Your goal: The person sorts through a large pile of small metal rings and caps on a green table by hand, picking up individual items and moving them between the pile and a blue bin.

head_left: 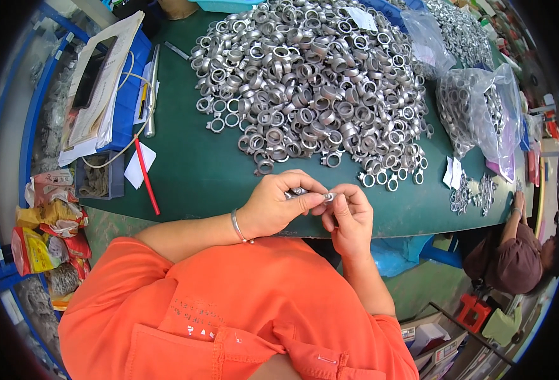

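Observation:
At the front edge of the green table, my two hands meet around a small silvery metal part [329,197]. My left hand [273,204], with a bangle at the wrist, pinches it between thumb and fingertips. My right hand [353,218] has its thumb and fingers closed on the other end. Most of the part is hidden by my fingers, so its full shape cannot be made out. Just beyond my hands spreads a large heap of grey metal rings with small side lugs [317,82].
A red pen [146,177] lies at the left, near a blue bin [124,85] with papers and a phone. Clear bags of metal parts [476,107] and small piles of parts [472,195] stand at the right. A co-worker in a dark top [514,256] sits beyond.

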Tool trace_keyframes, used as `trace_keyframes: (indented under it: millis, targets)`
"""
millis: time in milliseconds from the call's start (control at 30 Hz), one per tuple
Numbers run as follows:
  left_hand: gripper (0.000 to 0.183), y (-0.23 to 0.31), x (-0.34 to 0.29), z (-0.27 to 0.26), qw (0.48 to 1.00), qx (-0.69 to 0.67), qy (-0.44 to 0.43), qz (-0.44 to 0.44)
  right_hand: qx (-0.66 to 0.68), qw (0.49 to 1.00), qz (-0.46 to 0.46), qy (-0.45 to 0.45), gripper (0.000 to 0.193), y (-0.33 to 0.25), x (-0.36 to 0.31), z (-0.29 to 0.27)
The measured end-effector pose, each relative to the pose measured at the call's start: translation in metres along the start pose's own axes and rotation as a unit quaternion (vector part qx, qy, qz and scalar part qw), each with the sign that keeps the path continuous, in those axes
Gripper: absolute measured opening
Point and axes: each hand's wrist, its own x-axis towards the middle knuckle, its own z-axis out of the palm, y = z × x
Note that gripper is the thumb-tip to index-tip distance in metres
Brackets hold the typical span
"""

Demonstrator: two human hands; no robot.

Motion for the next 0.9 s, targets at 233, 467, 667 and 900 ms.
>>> trace_keyframes:
  millis: [233, 467, 667, 900]
  targets:
    - [0.012, -0.006, 0.003, -0.004, 0.998, 0.035, -0.007, 0.046, -0.026, 1.0, -0.01, -0.003, 0.012, 0.0, -0.001, 0.0]
    - [0.013, -0.002, 0.004, -0.006, 0.998, 0.05, -0.018, 0.042, -0.168, 0.981, -0.087, 0.034, 0.012, 0.002, -0.004, 0.003]
    - [0.013, 0.006, 0.007, 0.001, 0.996, 0.084, 0.007, -0.025, -0.359, 0.908, -0.203, 0.078, 0.013, 0.0, -0.003, 0.001]
    - [0.013, 0.005, 0.003, 0.001, 0.985, -0.079, 0.03, -0.153, -0.496, 0.638, -0.532, 0.253, 0.008, -0.12, 0.046, -0.056]
